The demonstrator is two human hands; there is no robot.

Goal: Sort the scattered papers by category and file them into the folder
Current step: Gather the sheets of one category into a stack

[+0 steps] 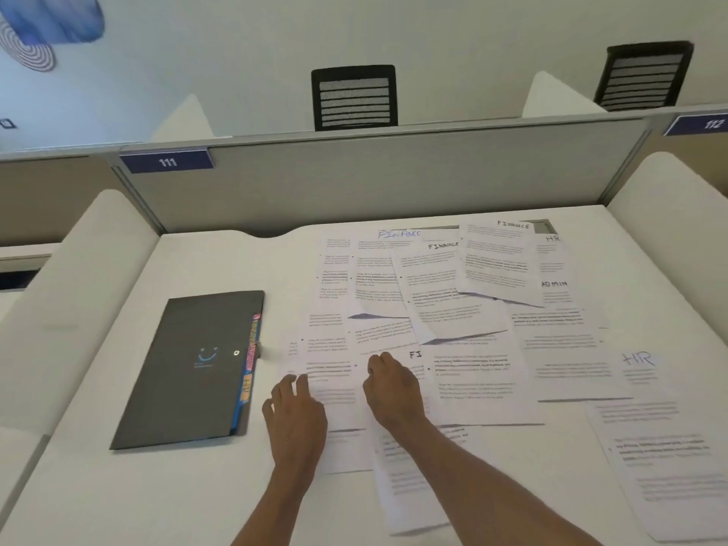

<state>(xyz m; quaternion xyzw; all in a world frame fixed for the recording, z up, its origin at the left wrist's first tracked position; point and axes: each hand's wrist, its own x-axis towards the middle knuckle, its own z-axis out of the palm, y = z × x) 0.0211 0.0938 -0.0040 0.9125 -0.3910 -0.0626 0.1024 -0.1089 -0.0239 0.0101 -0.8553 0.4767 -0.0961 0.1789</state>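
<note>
- Sorting has hardly begun, I judge: the papers [472, 309] lie in one overlapping spread on the counter [118, 498], under both hands and running beyond and to the right of the right hand [392, 392].
- No separate pile by category shows.
- The folder [193, 368] lies flat and looks shut, just left of the left hand [297, 415], with coloured tabs [252, 360] on the edge nearest that hand. Whether any sheet is inside it cannot be told.
- Left hand: fingers relaxed and slightly spread, resting on a near sheet.
- Right hand: fingers curled down onto a sheet headed "FI" [472, 403]. Whether they pinch it I cannot tell.
- Left to do: group every sheet, then file each group.
- Count: one folder and two hands.
- Headings readable: four Finance (counting "FI"), all beyond the right hand; two HR and one Admin, all right of it.
- The other sheets overlap too much for a firm total; roughly a dozen or more.
</note>
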